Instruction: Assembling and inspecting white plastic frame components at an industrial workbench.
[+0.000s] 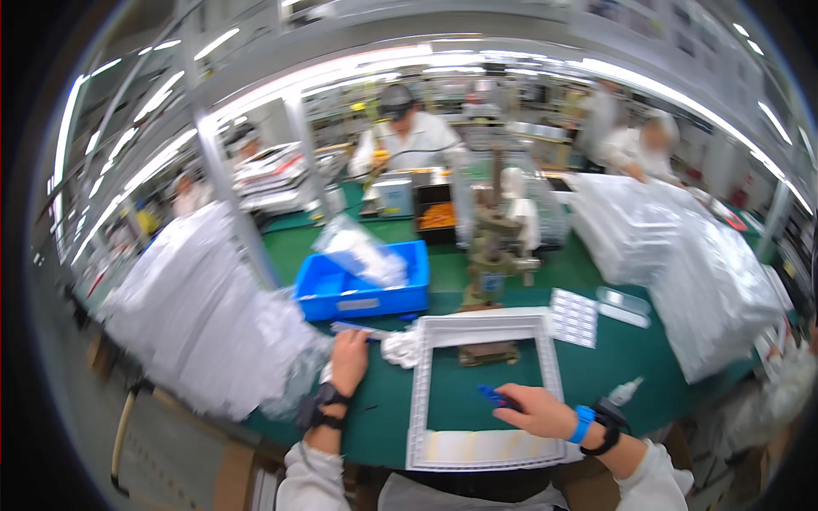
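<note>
My right hand (538,412) is closed around a small blue object (492,394), whose exact kind is blurred. It hovers over the opening of a white rectangular frame (419,400) lying on the green table. Pale yellowish strips (486,444) run along the frame's near side. My left hand (348,364) rests on the table left of the frame, its fingertips at a thin light-coloured strip-like tool (375,333). Whether those fingers grip it cannot be made out. Beside them sits a crumpled white cloth or tissue (399,348).
A blue divided bin (362,304) holds a plastic bag of white parts. Behind the frame stands a bench press (492,247). Wrapped white stacks flank the table at left (204,315) and right (707,281). A label sheet (574,318) and small bottle (625,392) lie rightward. Co-workers sit beyond.
</note>
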Action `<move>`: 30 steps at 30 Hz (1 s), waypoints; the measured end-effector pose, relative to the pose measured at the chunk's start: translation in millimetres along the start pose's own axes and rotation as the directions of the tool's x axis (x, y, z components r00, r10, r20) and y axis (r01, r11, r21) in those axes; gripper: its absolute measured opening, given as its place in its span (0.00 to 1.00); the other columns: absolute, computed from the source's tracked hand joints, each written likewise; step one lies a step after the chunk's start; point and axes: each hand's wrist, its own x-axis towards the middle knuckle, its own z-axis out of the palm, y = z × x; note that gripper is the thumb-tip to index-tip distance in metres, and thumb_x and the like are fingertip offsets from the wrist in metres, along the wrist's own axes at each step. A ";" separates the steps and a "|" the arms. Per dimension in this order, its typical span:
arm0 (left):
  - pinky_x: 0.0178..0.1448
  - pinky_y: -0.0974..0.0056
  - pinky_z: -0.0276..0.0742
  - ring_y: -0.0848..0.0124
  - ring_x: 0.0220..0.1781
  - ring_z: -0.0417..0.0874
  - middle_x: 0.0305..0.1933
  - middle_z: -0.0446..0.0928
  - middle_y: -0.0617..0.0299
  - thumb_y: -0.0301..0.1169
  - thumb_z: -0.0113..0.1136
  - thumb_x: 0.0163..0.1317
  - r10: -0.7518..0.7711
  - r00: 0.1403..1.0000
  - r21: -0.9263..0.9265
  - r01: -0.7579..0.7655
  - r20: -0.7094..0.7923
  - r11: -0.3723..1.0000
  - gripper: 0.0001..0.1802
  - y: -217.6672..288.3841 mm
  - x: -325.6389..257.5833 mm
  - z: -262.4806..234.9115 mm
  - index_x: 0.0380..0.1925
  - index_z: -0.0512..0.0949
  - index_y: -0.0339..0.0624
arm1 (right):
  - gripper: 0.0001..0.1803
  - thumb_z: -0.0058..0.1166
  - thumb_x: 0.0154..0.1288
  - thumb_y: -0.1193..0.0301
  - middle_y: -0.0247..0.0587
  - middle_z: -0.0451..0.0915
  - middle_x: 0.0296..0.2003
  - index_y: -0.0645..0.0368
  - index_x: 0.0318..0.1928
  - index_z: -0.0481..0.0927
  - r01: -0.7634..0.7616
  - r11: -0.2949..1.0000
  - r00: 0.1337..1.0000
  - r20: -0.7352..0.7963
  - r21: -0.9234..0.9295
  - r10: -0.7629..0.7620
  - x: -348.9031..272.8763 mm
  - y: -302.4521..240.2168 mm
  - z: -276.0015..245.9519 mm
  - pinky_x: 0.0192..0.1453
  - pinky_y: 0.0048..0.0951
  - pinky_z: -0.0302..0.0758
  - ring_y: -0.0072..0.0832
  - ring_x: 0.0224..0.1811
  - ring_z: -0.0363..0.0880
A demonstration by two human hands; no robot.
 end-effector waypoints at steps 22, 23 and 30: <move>0.49 0.55 0.74 0.51 0.44 0.75 0.39 0.73 0.49 0.16 0.54 0.56 0.058 0.992 -0.136 -0.043 0.111 0.990 0.13 -26.5 -10.7 5.0 0.41 0.79 0.36 | 0.19 0.60 0.67 0.68 0.39 0.78 0.27 0.64 0.54 0.75 -0.127 0.983 0.989 -0.055 0.133 0.135 0.0 -17.5 0.8 0.32 0.26 0.71 0.22 0.27 0.73; 0.49 0.55 0.73 0.52 0.44 0.75 0.39 0.73 0.49 0.15 0.54 0.56 0.075 0.993 -0.139 -0.062 0.091 0.988 0.13 -19.8 -6.3 -6.2 0.41 0.80 0.36 | 0.19 0.59 0.67 0.68 0.39 0.78 0.27 0.64 0.54 0.74 -0.141 0.987 0.988 -0.058 0.082 0.146 -1.5 -27.6 -3.4 0.32 0.26 0.71 0.22 0.27 0.72; 0.43 0.61 0.74 0.59 0.40 0.77 0.37 0.72 0.54 0.18 0.57 0.63 0.044 0.999 -0.488 -0.051 -0.026 0.871 0.17 81.8 11.3 -100.1 0.51 0.81 0.40 | 0.16 0.53 0.71 0.69 0.47 0.80 0.36 0.61 0.56 0.77 0.093 0.994 0.994 -0.053 -0.059 -0.096 11.9 -39.0 -9.6 0.40 0.35 0.75 0.40 0.34 0.78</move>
